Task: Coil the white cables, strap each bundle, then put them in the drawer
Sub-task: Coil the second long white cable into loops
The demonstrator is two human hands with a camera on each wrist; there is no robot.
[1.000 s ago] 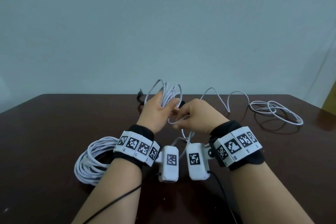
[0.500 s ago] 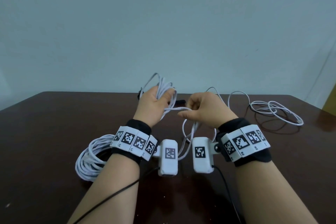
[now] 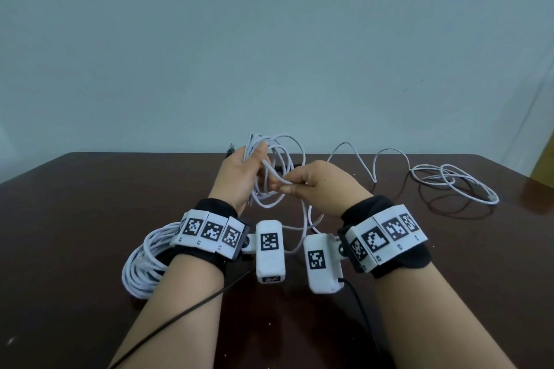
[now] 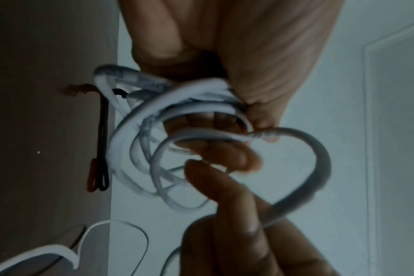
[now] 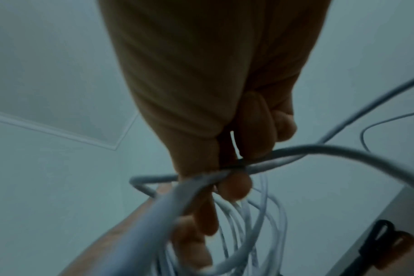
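Observation:
My left hand (image 3: 239, 174) is raised above the dark table and grips several loops of a white cable (image 3: 281, 156). In the left wrist view the loops (image 4: 135, 142) pass under the thumb and over the fingers. My right hand (image 3: 311, 186) sits close to its right and pinches a strand of the same cable (image 5: 267, 164) between thumb and forefinger. The cable's loose tail (image 3: 359, 159) arcs back to the right and ends in a loose pile (image 3: 452, 183) on the table. A finished thick coil of white cable (image 3: 144, 263) lies under my left wrist.
The dark brown table (image 3: 75, 219) runs to a pale wall. A black strap (image 4: 103, 149) lies on the table behind my hands; in the right wrist view the strap (image 5: 376, 242) shows at the lower right. Thin black wires hang from the wrist cameras.
Both hands have come together again after drawing apart. The right hand has brought a new strand up to the left hand's bundle, whose loops now spread wider.

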